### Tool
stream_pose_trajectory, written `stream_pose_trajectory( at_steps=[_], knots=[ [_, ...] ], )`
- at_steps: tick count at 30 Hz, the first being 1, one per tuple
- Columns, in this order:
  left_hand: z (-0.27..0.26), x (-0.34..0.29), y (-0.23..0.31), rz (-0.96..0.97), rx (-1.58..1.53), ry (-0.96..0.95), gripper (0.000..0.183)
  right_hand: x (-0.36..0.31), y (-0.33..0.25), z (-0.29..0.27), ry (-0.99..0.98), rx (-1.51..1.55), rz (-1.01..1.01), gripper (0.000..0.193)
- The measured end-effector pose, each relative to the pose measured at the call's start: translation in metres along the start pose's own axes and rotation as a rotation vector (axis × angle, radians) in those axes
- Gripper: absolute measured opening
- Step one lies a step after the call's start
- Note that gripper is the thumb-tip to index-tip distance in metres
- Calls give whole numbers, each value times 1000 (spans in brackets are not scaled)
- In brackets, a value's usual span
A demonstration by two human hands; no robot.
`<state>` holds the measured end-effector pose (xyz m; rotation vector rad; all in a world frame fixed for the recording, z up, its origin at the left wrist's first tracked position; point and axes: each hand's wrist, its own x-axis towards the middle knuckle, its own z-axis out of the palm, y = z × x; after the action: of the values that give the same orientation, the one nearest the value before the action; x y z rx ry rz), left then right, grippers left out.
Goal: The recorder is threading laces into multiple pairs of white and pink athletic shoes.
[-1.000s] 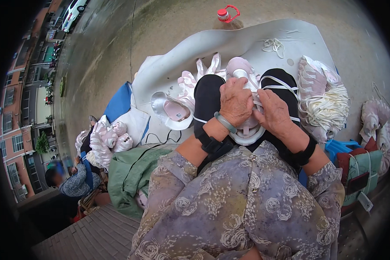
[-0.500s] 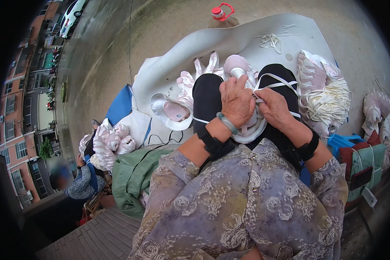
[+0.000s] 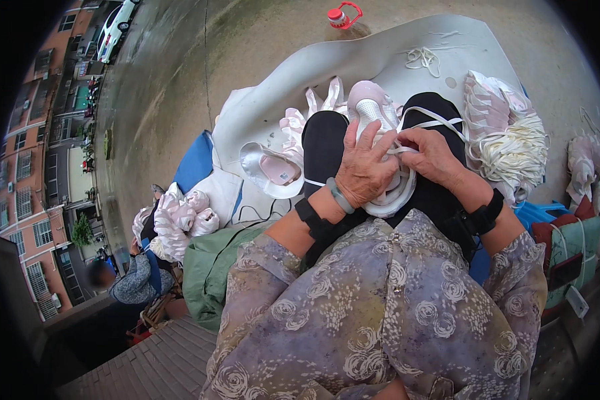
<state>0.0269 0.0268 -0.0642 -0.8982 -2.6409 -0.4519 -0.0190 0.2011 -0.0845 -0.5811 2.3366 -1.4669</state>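
Note:
A pale pink and white shoe [image 3: 368,93] lies on my lap between my black-covered knees, toe pointing away from me. Across its front my left hand [image 3: 365,167] holds on, outer fingers raised and spread; thumb and forefinger close in at the lacing, partly hidden. From the other side, my right hand [image 3: 428,153] pinches a white shoelace [image 3: 440,119] between thumb and fingers. One loop of this lace runs over my right knee. Both hands nearly touch above the lacing. Exactly where the lace enters the shoe is covered by my fingers.
Left of my knees lies another shoe [image 3: 278,167]. A bundle of cream laces [image 3: 513,157] is on the right, by stacked pink-white shoe pieces [image 3: 481,100]. A white sheet [image 3: 267,100], green cloth [image 3: 210,267] and red-capped jug [image 3: 340,17] surround me. Another person [image 3: 132,283] sits at left.
My left hand's outer fingers have lifted and spread. My right hand keeps its pinch on the lace, close beside the left. The whole view has shifted slightly.

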Motion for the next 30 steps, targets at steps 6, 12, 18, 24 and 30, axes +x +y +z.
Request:
stream_pose_trajectory(
  at_steps=[6, 12, 18, 24, 30],
  knots=[
    [-1, -2, -6, 60, 207, -34, 14, 2, 3, -2, -64, 67, 70, 20],
    [3, -5, -3, -41, 234, 73, 21, 4, 5, -5, -151, 205, 96, 20],
    [3, -1, -5, -119, 179, 58, 23, 3, 5, -3, -146, 262, 64, 28],
    [7, -3, -3, -20, 156, 83, 19, 6, 2, -8, -237, 369, 85, 30],
    [15, 3, -2, -123, 213, 69, 15, 6, 9, -9, -210, 450, 124, 23]
  ],
)
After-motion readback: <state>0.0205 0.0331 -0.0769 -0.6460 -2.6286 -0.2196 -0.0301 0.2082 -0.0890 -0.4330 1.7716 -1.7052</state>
